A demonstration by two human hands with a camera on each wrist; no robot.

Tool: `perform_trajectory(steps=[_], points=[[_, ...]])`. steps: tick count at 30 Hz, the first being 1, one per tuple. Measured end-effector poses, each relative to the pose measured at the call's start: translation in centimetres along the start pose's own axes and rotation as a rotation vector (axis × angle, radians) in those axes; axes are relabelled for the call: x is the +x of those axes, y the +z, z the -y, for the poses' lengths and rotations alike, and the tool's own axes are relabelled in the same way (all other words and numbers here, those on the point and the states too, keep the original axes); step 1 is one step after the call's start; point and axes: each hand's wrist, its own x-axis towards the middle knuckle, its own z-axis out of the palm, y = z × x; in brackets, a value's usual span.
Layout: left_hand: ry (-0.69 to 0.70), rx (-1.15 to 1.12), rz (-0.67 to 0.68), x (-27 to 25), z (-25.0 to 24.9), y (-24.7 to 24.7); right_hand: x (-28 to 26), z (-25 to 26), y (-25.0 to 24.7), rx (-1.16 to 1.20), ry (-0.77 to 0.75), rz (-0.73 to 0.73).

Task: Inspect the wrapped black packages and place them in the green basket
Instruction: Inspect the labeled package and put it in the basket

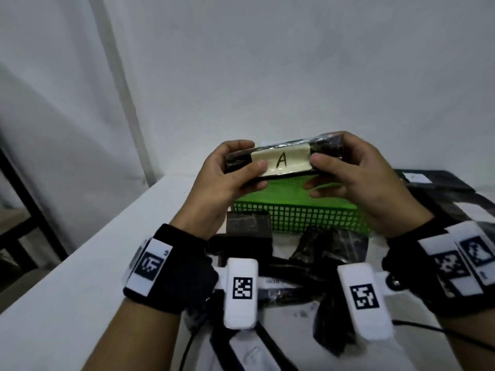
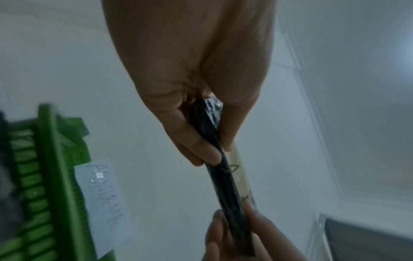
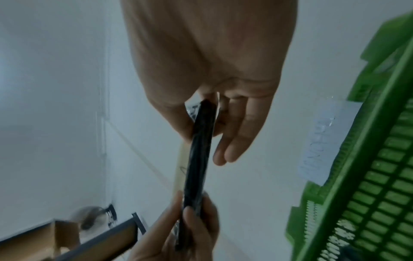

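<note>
The white desk (image 1: 88, 266) is carrying a green basket (image 1: 300, 218), which is sitting toward its far side. More black packages (image 1: 328, 247) are lying on the desk in front of the basket, nearer the person. A wrapped black package (image 1: 292, 156) is being held level in the air above the basket, clear of its rim. The left hand (image 1: 227, 175) is gripping the package's left end, thumb on the front face. The right hand (image 1: 353, 172) is gripping the right end likewise. A cream label (image 1: 281, 159) marked "A" is facing the person, between the two thumbs.
</note>
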Motion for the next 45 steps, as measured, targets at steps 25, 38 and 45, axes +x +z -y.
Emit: perform_trajectory(steps=[25,38,45], points=[[0.064,0.109,0.175,0.6,0.0,4.3,-0.8,1.4,-3.2,-0.048,-0.020,-0.099],[0.143,0.168,0.068,0.9,0.9,4.5,-0.8,0.3,-2.3,-0.218,-0.154,-0.259],[0.102,0.268,0.141,0.9,0.4,3.7,-0.9,0.8,-3.2,-0.159,-0.079,-0.124]])
